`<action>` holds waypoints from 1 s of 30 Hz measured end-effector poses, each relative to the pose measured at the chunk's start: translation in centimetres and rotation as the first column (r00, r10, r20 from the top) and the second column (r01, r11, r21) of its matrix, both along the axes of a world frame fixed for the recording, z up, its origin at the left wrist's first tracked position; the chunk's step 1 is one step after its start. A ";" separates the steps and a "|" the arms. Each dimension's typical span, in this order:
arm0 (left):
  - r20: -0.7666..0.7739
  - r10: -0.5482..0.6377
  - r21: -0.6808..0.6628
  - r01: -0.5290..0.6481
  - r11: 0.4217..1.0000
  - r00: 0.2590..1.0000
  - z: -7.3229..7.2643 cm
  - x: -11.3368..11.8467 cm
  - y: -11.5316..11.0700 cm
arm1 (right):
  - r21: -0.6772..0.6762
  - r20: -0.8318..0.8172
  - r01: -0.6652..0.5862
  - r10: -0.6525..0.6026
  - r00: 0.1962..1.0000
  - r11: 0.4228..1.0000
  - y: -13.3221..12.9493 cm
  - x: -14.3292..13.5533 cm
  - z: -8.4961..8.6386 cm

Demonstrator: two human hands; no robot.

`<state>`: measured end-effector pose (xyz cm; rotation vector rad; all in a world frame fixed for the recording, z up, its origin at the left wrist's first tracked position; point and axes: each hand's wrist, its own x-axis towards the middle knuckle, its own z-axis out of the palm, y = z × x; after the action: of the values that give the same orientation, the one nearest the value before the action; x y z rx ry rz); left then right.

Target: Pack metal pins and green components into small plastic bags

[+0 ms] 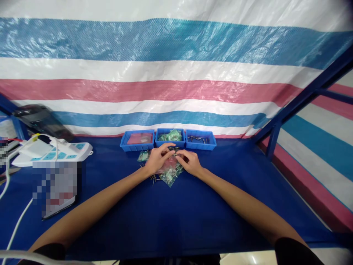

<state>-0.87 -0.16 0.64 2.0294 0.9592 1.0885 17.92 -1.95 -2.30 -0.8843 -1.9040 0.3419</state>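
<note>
My left hand (159, 159) and my right hand (189, 162) meet over a small pile on the blue table. Their fingertips come close together, fingers bent in a pinch; what they hold is too small to make out. Beneath them lie clear plastic packets (170, 175), a pinkish bag (168, 164) and several thin metal pieces (154, 178). Another small packet (143, 156) is left of my left hand. Just beyond stand three blue bins: the left one (135, 148) holds pinkish bags, the middle one (170, 144) greenish packets, the right one (202, 146) thin metal pieces.
At the left are a white power strip (82, 151) with plugs and cables, a dark object (38, 119) and a blurred-out flat item (62, 187). A striped sheet (165, 70) hangs behind the table (171, 221). A blue metal frame (275, 127) rises at the right.
</note>
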 end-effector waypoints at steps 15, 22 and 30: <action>-0.036 0.059 0.112 -0.055 0.992 0.998 0.4 0.1 0.2 | -0.030 -0.047 0.090 -0.092 0.995 0.995 0.1 0.1 -0.1; 0.073 0.036 0.055 -0.041 0.998 0.997 1.0 0.3 -0.4 | -0.031 0.029 0.037 -0.036 0.999 0.999 0.2 0.1 -0.1; 0.055 0.061 -0.016 -0.060 0.998 0.997 0.4 0.1 -0.1 | -0.044 0.011 0.087 -0.086 0.996 0.995 0.1 0.1 0.0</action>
<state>-0.78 -0.28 1.00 1.9593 1.0029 1.1608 18.03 -1.81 -2.32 -0.9959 -1.8664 0.3293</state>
